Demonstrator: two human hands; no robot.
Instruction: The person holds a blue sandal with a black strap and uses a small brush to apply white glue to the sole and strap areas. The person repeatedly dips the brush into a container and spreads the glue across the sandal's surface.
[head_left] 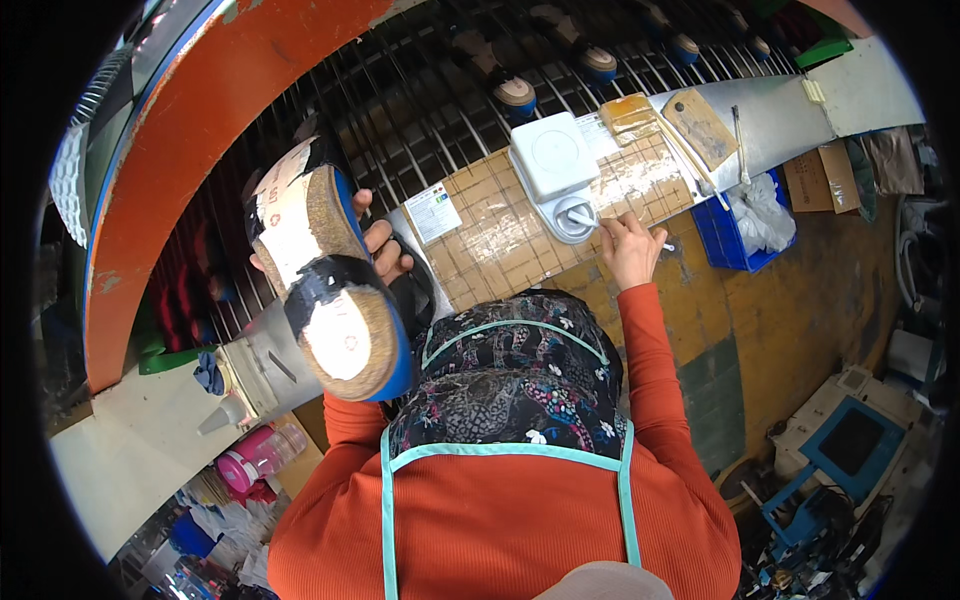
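Note:
My left hand (pixel 378 240) grips a lasted shoe (pixel 345 335) with its underside turned up. That underside has pale patches, brown cork-like edges and black material, with blue along the side. Most of the palm is hidden behind the shoe; several fingertips show at its right edge. At the cardboard-covered ledge, my right hand (pixel 630 248) pinches a thin white stick-like brush (pixel 584 218). The far end of it dips into the small round cup of a white dispenser (pixel 557 160), so its tip is hidden.
Beyond the ledge (pixel 480 235), a rack of metal rods (pixel 420 120) carries several more shoes (pixel 515 95). A wooden block (pixel 700 128) and thin tools lie to the right. A blue bin (pixel 718 232) holds white plastic. An orange curved frame (pixel 185 150) stands at left.

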